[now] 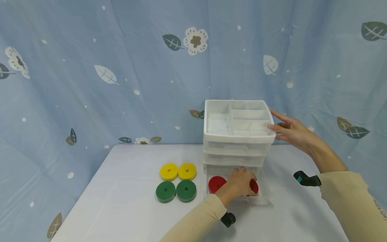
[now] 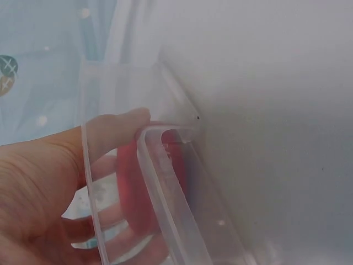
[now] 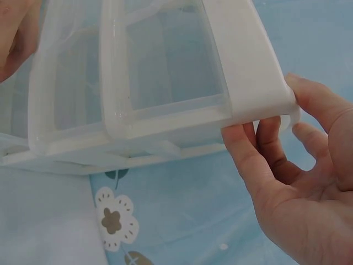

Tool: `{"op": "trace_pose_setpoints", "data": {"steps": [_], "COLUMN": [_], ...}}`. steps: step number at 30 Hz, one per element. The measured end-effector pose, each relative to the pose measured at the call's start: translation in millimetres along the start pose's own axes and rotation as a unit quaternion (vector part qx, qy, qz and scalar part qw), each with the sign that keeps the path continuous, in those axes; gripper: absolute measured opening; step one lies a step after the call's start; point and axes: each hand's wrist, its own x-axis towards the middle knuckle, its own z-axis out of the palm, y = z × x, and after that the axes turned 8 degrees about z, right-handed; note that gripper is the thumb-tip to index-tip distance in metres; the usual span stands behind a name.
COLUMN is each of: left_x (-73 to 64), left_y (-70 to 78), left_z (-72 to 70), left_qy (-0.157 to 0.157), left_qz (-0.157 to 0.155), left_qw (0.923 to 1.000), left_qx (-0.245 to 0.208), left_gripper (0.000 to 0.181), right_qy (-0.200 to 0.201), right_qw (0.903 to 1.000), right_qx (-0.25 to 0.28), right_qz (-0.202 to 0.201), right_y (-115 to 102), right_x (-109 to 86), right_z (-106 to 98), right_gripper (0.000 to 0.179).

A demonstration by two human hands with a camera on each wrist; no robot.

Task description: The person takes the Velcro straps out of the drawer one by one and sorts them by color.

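Note:
A white plastic drawer unit (image 1: 239, 144) stands at the back of the table, its clear bottom drawer (image 1: 263, 198) pulled out. Reaching into that drawer, my left hand (image 1: 240, 183) holds a red coiled roll (image 1: 254, 187) at the right side. In the left wrist view the same red roll (image 2: 135, 187) shows through the clear drawer wall, with thumb and fingers around it. Another red roll (image 1: 216, 184) lies at the drawer's left. My right hand (image 1: 291, 132) grips the unit's upper right edge; the right wrist view shows its thumb and fingers at the white top tray (image 3: 251, 61).
Left of the unit, two yellow rolls (image 1: 177, 171) lie side by side on the white table (image 1: 127, 188), with two green rolls (image 1: 186, 190) in front of them. The unit's top tray is divided into compartments. A blue patterned curtain (image 1: 151, 67) hangs behind.

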Motion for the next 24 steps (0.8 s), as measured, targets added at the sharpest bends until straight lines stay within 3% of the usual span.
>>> {"op": "trace_pose_setpoints", "data": {"steps": [12,19,24], "left_x": [-11.4,-37.3,-64.9], "left_y": [-2.7,-6.0,-27.4], "left_z": [-10.2,-42.9,-66.5], "left_qy": [0.041,0.083,0.078], "left_qz": [0.026,0.076,0.096], "left_qw": [0.9985,0.9917,0.9878], "left_qx": [-0.024,-0.062,-0.094], "left_gripper": [0.046,0.044,0.044], "right_qy": [-0.007,-0.009,-0.016], "right_qw": [1.0,0.9999,0.9998], "right_qx": [0.0,0.004,0.009], "right_qz": [-0.005,-0.008,-0.006], "right_y": [1,0,0], "right_x": [-2.7,-2.8,-1.4], "right_z": [-1,-1,-1], "right_gripper": [0.078,0.078,0.08]}}
